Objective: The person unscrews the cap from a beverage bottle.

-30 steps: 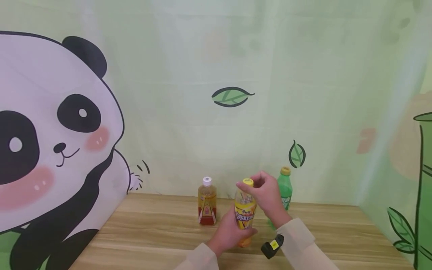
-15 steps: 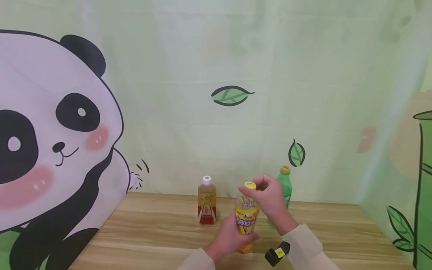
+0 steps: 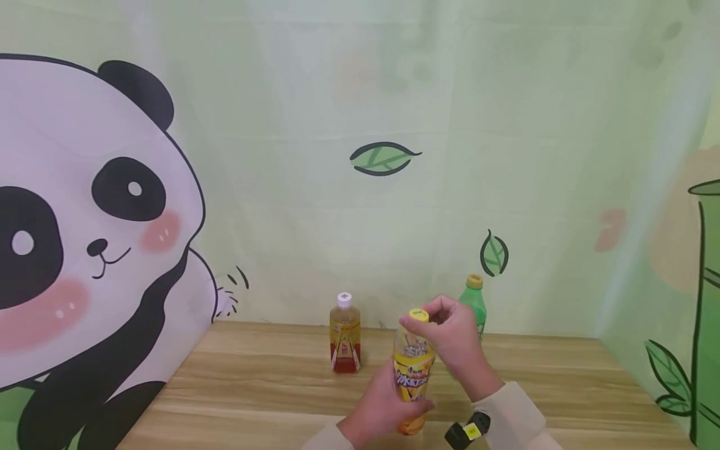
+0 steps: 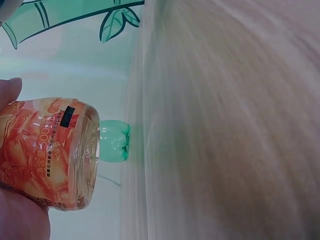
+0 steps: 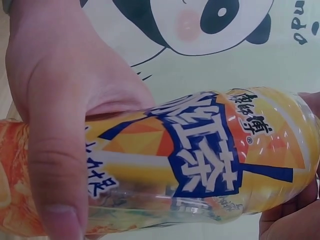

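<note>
A clear bottle with a yellow and orange label (image 3: 413, 372) is held up in front of the person. The left hand (image 3: 381, 401) grips its lower half, the thumb across the front. At the top, the right hand (image 3: 457, 334) pinches the yellow cap (image 3: 419, 315) between thumb and fingers. In the left wrist view the bottle's base (image 4: 85, 155) is above the table, not touching it. The right wrist view shows the left hand (image 5: 65, 115) round the label (image 5: 200, 150), with part of the right hand (image 5: 295, 220) at the far end.
On the wooden table (image 3: 253, 375), a bottle of reddish drink with a white cap (image 3: 345, 337) stands at the back. A green bottle with a gold cap (image 3: 474, 303) stands behind the right hand. A printed panda backdrop (image 3: 292, 187) rises behind the table.
Both hands and the held bottle have moved slightly down and to the right in the head view. The left grip and the right pinch on the cap remain.
</note>
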A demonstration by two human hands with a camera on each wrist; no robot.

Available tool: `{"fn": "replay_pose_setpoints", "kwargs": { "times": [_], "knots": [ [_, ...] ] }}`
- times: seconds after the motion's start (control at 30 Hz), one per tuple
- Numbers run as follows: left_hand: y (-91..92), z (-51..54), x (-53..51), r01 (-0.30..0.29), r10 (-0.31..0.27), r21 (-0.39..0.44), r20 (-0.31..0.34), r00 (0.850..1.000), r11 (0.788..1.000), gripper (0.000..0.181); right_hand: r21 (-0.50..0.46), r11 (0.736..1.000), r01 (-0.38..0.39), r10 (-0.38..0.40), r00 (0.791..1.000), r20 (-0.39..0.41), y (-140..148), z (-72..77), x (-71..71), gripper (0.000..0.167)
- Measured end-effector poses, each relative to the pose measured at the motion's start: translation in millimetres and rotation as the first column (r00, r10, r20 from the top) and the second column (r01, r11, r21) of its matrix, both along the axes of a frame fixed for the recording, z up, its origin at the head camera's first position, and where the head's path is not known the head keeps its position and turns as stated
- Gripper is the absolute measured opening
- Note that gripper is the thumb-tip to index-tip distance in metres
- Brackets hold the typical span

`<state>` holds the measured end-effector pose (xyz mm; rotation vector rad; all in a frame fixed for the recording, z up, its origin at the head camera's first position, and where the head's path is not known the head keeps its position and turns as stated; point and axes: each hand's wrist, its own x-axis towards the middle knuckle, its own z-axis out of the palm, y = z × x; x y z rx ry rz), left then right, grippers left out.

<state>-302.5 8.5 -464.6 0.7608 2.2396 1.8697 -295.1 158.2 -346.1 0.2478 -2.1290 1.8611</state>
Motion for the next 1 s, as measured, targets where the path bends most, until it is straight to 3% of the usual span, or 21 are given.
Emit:
{"fn": "replay_pose_setpoints", "kwargs": {
  "times": [1.0],
  "knots": [
    [1.3, 4.8, 7.0, 0.007, -0.007, 0.001, 0.052, 0.999, 1.0, 0.063, -0.044, 0.999, -0.024, 0.024, 1.0, -0.003, 0.0, 6.2, 9.3, 0.034]
  ]
}}
